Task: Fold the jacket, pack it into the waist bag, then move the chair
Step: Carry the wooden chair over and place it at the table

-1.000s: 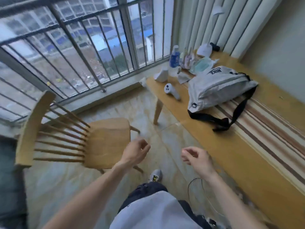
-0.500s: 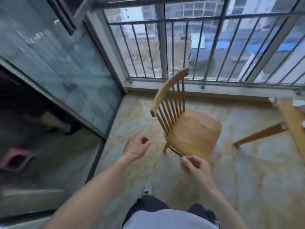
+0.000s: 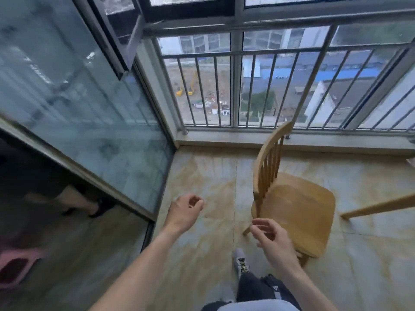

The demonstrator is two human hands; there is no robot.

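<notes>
A light wooden chair (image 3: 298, 207) with a curved spindle back stands on the tiled floor near the balcony railing, its seat facing right. My right hand (image 3: 272, 240) hovers in front of the seat's near corner, fingers loosely curled, holding nothing and not touching the chair. My left hand (image 3: 184, 212) hangs over the floor to the left of the chair, fingers curled in, with nothing in it. The waist bag and the jacket are out of view.
A sliding glass door (image 3: 89, 113) and its frame run along the left. The metal railing (image 3: 258, 90) and window sill close off the far side. A wooden table leg (image 3: 379, 206) slants in at the right edge. My shoe (image 3: 241, 262) is on the tiles below.
My view has swung left, away from the table and the waist bag, toward the chair and glass door. Both hands have stayed out in front with nothing in them; the chair has not moved.
</notes>
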